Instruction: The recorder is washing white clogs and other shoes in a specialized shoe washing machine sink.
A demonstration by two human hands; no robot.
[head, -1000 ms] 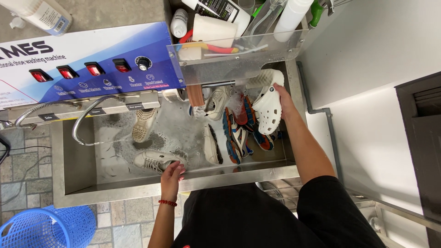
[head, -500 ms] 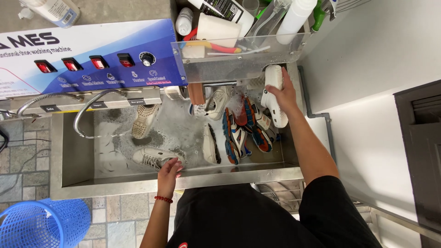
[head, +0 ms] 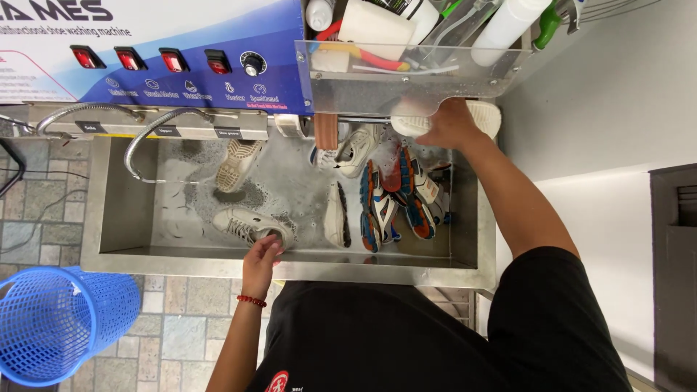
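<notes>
My right hand (head: 451,125) grips a white clog-style shoe (head: 482,116) held sideways at the back right edge of the steel sink (head: 138,254), just under a clear plastic shelf (head: 406,72). My left hand (head: 261,263), with a red bead bracelet on the wrist, rests on the sink's front rim and touches the toe of a grey-white sneaker (head: 243,223) lying in the wet basin. A cluster of orange, blue and white sneakers (head: 396,196) lies in the basin below my right arm.
More shoes lie in the sink: a sole-up one (head: 236,163), a white one (head: 335,214) and a pair (head: 348,151) by the rotating brush. A blue control panel (head: 174,62) with red switches sits behind. Bottles and brushes fill the shelf. A blue mesh basket (head: 62,319) stands on the tiled floor at left.
My right hand has lifted the white clog out of the shoe pile and carried it up to the sink's back right edge. My left hand stays at the grey-white sneaker.
</notes>
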